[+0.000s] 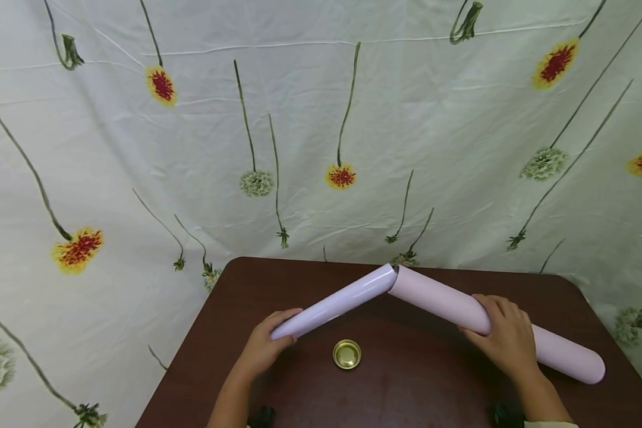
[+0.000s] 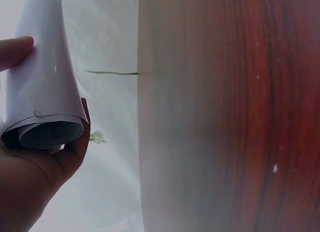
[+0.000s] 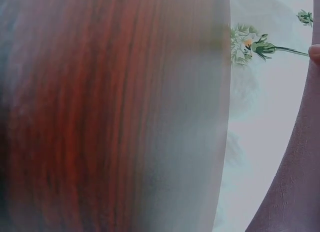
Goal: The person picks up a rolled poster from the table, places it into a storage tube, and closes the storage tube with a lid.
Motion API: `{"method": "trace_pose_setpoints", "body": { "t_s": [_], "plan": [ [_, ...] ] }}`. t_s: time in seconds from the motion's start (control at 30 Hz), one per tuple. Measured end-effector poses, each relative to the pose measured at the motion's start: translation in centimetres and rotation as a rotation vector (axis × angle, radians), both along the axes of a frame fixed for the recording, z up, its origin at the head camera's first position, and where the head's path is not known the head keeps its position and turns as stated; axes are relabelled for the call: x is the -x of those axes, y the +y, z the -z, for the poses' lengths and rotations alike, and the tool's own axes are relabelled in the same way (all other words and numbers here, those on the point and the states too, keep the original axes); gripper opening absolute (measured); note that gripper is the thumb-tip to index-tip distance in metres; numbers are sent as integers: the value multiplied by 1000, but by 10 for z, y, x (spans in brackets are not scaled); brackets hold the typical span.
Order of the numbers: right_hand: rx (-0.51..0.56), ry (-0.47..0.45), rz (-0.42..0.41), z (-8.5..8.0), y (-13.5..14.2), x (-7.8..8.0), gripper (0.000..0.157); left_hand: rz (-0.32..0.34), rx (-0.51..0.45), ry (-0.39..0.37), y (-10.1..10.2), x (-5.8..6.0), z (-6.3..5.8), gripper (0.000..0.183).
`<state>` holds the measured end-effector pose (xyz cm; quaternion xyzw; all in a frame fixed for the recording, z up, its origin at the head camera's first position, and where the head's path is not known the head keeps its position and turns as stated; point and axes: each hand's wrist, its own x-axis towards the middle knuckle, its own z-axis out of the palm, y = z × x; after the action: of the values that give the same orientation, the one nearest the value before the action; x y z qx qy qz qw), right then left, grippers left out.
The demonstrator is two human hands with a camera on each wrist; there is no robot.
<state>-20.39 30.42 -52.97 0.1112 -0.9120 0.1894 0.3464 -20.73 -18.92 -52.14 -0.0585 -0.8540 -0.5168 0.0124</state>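
Note:
In the head view my left hand (image 1: 266, 343) grips the near end of a glossy pale-lilac rolled sheet (image 1: 337, 302), which slants up to the right. Its open, spiralled end (image 2: 50, 134) faces the camera in the left wrist view, with fingers and thumb curled round the roll. My right hand (image 1: 505, 333) holds a thicker pale-pink roll (image 1: 438, 297) around its middle; this one slants down to the right. The far ends of both rolls meet at the table's back, the lilac tip overlapping the pink roll's mouth. Only a fingertip (image 3: 314, 52) of the right hand shows in the right wrist view.
A small round gold dish (image 1: 347, 354) sits on the dark red-brown wooden table (image 1: 385, 386) between the hands. Behind the table's back edge hangs a pale cloth (image 1: 299, 119) printed with flowers and long stems.

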Motion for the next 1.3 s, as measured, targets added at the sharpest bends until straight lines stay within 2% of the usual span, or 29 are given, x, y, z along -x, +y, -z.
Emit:
{"method": "trace_pose_setpoints", "body": {
  "t_s": [0.43, 0.63, 0.73, 1.0, 1.13, 1.3],
  "plan": [
    [-32, -22, -29, 4, -3, -3, 84, 24, 136, 75, -8, -2, -13, 54],
    [-38, -33, -28, 4, -3, -5, 84, 25, 208, 166, -9, -2, -17, 54],
    [-38, -37, -32, 5, -4, -6, 84, 24, 233, 188, -10, -2, -19, 55],
    [-27, -57, -32, 3, -5, -10, 83, 18, 237, 157, -9, -3, -26, 55],
    [-26, -70, -31, 3, -5, -10, 82, -15, 217, 145, -9, -2, -27, 55],
    [-21, -66, -31, 3, -4, -9, 83, -75, 147, 106, -10, 0, -28, 53]
  ]
}}
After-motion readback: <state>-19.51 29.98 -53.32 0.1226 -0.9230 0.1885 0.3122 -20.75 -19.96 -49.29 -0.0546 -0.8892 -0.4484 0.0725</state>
